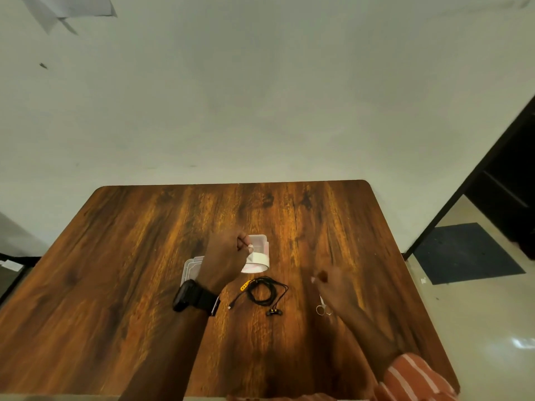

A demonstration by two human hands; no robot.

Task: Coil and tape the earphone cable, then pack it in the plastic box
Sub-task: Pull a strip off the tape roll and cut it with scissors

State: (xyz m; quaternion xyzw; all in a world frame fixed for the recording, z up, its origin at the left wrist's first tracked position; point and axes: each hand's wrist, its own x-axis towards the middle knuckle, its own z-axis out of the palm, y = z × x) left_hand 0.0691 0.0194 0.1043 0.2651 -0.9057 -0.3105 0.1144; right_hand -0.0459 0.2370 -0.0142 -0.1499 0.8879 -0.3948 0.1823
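Pinching the tape roll (256,263), left hand (224,260) fingers; right hand (335,287) blurred, grip unclear.

A wooden table (130,256) stands against a pale wall (260,96). Right of the table, a dark mat (466,253) lies on the glossy floor (492,328), beside a black door frame (469,180). Paper sheets (66,10) hang on the wall above the table's far left.
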